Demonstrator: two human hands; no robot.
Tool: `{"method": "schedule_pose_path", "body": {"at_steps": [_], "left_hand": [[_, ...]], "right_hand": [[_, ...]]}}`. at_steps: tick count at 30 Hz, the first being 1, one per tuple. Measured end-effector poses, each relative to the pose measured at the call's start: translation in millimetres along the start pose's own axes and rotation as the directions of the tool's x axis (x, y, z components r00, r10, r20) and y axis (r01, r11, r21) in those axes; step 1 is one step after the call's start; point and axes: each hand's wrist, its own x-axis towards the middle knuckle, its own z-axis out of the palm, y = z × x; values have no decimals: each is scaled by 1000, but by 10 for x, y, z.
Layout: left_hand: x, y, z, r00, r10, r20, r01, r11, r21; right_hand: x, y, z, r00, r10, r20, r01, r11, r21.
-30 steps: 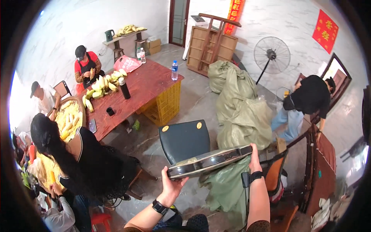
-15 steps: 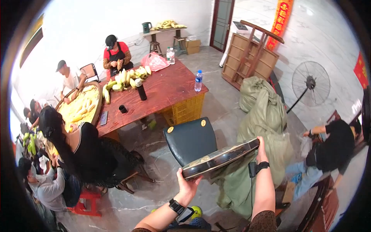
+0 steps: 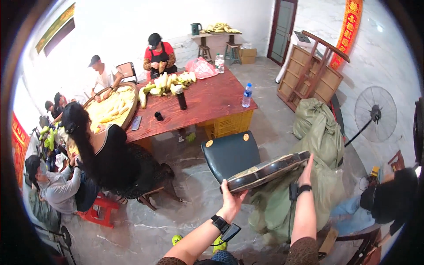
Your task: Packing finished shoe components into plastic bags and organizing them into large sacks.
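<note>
Between my hands I hold a dark, flat slab with pale trim along its edges. It is seen nearly edge-on and slants up toward the right; its exact kind I cannot make out. My left hand grips the lower left end, thumb up along the side and fingers underneath. At the upper right end my right hand presses against the slab, its fingers partly hidden behind it. Just beyond the slab is a black padded chair, whose lower part it covers.
A red wooden table carries corn cobs, a water bottle and a black flask. People sit around a large corn-filled basket at left. Green sacks, a fan and a crouching person are at right.
My view has turned left, so the room has shifted rightward in the picture. Both hands still hold the slab in front of the chair. The person at right has bent lower.
</note>
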Motion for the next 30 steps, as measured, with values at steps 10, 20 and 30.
{"method": "schedule_pose_path", "body": {"at_steps": [10, 20, 30], "left_hand": [[-1010, 1090, -1796, 958, -246, 144, 170, 899, 404], [-3862, 2285, -5017, 900, 334, -280, 114, 441, 890], [-5688, 2708, -6489, 120, 778, -617, -523, 578, 627]], "right_hand": [[-2676, 2648, -389, 662, 710, 242, -693, 702, -162], [-6559, 2891, 2316, -252, 847, 468, -341, 375, -862], [-11244, 2524, 2919, -776, 588, 229, 82, 453, -888]]}}
